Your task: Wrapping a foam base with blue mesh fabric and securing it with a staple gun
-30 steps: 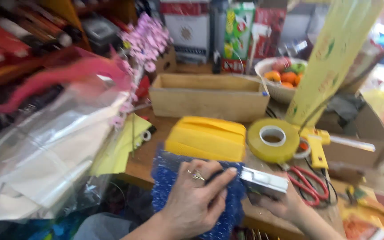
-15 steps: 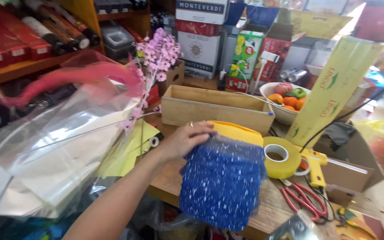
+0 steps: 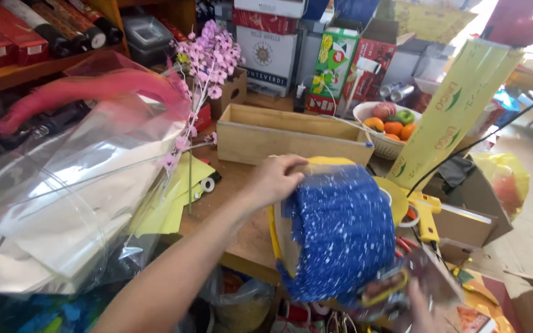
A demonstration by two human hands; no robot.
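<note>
Gripping blue speckled wrap [image 3: 340,240] at top edge, left hand [image 3: 277,180]; right hand [image 3: 424,308] blurred, below.

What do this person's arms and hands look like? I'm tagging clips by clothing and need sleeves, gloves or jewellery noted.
The left arm is bare along all of its visible length, with no sleeve, watch or bracelet. The left hand wears no glove, and no ring can be made out in this view. The right hand shows only as a blurred part at the bottom edge, also ungloved; its wrist and any sleeve are out of frame.

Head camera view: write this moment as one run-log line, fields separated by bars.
left hand grips blue speckled wrap | wrap upright over table edge | right hand low, blurred, contact unclear | wooden box behind
</note>
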